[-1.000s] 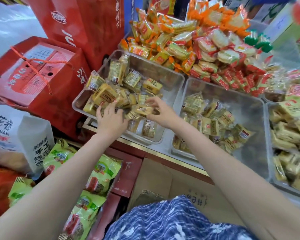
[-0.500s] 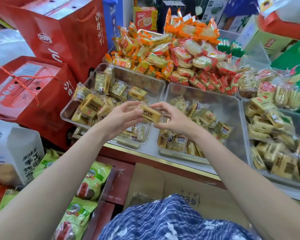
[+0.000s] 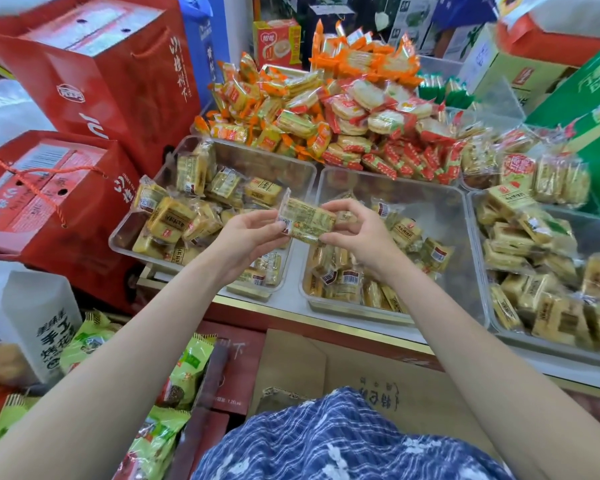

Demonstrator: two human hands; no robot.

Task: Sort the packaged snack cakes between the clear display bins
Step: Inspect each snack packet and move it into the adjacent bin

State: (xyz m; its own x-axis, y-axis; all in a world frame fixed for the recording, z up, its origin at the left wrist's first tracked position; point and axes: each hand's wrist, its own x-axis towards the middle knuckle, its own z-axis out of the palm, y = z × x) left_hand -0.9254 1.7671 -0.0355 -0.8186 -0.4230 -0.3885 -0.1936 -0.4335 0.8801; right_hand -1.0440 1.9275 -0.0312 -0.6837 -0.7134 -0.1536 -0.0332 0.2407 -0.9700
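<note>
Both hands hold one yellow wrapped snack cake point(image 3: 305, 220) above the gap between two clear bins. My left hand point(image 3: 246, 237) pinches its left end and my right hand point(image 3: 357, 233) pinches its right end; its printed back with a barcode faces me. The left clear bin point(image 3: 125, 237) holds several yellow snack cakes point(image 3: 174, 216). The middle clear bin point(image 3: 458, 216) holds several similar cakes point(image 3: 347, 282), mostly at its near side. A third bin point(image 3: 478, 271) on the right is full of yellow cakes point(image 3: 534, 271).
Orange and red wrapped biscuits point(image 3: 326, 112) are heaped behind the bins. Red gift boxes point(image 3: 49, 199) stand at the left. Green snack bags point(image 3: 184, 372) and a cardboard box point(image 3: 326, 368) sit below the gold-edged counter point(image 3: 326, 320). A green carton point(image 3: 596, 109) is at the far right.
Both hands lifted one snack cake out of the left bin and raised it between the left and middle bins. It has turned, and its printed back now faces me.
</note>
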